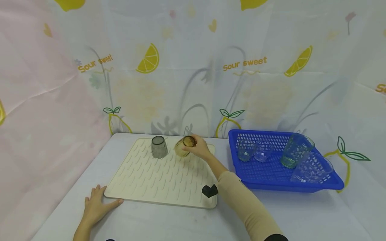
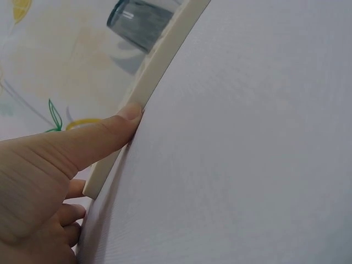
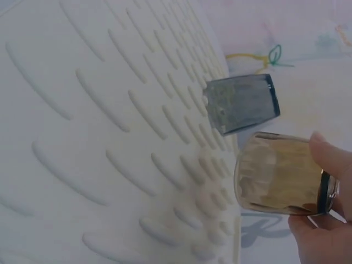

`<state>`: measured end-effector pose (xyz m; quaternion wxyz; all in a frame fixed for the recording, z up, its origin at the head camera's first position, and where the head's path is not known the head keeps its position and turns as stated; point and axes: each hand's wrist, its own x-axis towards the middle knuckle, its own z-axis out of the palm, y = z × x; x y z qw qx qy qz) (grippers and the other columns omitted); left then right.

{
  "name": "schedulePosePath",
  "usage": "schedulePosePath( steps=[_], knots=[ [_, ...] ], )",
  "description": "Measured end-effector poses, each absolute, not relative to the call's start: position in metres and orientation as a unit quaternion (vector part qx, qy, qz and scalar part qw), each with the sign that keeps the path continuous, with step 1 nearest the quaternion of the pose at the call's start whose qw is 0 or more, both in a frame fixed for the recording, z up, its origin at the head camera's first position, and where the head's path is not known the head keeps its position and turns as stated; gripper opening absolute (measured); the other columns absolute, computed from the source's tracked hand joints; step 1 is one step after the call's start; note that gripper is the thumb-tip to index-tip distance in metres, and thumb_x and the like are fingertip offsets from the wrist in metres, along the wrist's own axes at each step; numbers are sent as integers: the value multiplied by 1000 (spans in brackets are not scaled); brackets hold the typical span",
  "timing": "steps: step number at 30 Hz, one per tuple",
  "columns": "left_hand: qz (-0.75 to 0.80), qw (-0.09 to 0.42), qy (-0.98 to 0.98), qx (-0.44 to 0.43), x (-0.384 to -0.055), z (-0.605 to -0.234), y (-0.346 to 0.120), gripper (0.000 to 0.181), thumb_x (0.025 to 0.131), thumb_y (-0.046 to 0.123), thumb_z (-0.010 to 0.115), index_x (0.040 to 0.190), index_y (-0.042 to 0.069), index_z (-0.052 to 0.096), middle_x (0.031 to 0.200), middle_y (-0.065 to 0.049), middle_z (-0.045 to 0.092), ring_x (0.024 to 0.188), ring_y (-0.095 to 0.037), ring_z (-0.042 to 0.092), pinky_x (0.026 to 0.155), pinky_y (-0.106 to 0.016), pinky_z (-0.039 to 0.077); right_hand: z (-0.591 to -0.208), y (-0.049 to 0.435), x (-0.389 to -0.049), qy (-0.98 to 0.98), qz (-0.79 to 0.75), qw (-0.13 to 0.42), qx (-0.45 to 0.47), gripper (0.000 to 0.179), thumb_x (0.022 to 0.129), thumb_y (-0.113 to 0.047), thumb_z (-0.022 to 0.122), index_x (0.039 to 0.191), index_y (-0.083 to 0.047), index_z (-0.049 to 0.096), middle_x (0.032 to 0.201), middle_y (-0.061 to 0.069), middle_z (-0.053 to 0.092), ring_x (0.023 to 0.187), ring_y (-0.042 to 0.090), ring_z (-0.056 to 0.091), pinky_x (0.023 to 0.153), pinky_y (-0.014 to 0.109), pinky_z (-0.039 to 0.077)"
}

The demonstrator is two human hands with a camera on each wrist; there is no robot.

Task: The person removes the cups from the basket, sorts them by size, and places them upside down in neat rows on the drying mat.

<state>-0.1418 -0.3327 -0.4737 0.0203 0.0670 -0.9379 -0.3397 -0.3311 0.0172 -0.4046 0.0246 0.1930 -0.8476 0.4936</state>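
My right hand (image 1: 201, 148) grips an amber glass (image 1: 181, 149) near its dark base, over the back of the cream ridged mat (image 1: 156, 182). In the right wrist view the glass (image 3: 278, 173) has its wide mouth towards the mat, with thumb and fingers around the base end. Just left of it, a grey glass (image 1: 159, 149) stands upside down on the mat. My left hand (image 1: 97, 206) is spread at the mat's front left corner. Its thumb (image 2: 110, 136) lies against the front edge, fingers along the left side.
A blue plastic basket (image 1: 286, 185) stands on the right of the white table (image 1: 150, 221). It holds two small clear glasses (image 1: 245, 150), a greenish glass (image 1: 295, 150) and a larger clear glass (image 1: 312, 169). A printed curtain (image 1: 181, 83) hangs behind.
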Motion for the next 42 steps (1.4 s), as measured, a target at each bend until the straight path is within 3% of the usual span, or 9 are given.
schedulePosePath(
  steps=[5, 14, 26, 42],
  knots=[
    [-340, 22, -938, 67, -142, -474, -333, 95, 77, 35, 74, 133, -23, 23, 137, -50, 0, 129, -63, -5, 100, -74, -10, -411, 10, -336, -857, 472, 29, 204, 64, 81, -19, 74, 132, 6, 45, 132, 24, 51, 119, 37, 51, 99, 45, 45],
    [-338, 23, -938, 68, -142, -474, -333, 95, 77, 36, 74, 133, -22, 23, 138, -50, 1, 129, -63, -5, 100, -73, -10, -423, 4, -338, -864, 458, 46, 204, 62, 82, -18, 74, 132, 6, 45, 128, 26, 53, 117, 39, 53, 97, 47, 46],
    [-334, 26, -940, 64, -142, -476, -334, 93, 78, 36, 74, 132, -21, 24, 137, -50, 2, 129, -64, -3, 100, -74, -10, -430, -2, -342, -874, 436, 18, 212, 67, 84, -23, 72, 136, 5, 41, 129, 22, 53, 115, 35, 54, 94, 44, 49],
    [-337, 26, -939, 67, -141, -476, -334, 95, 77, 37, 74, 133, -21, 24, 138, -50, 2, 129, -63, -4, 100, -73, -11, -426, -8, -345, -884, 416, -40, 210, 71, 90, -23, 66, 145, 3, 28, 145, 22, 37, 132, 36, 38, 108, 45, 36]
  ],
)
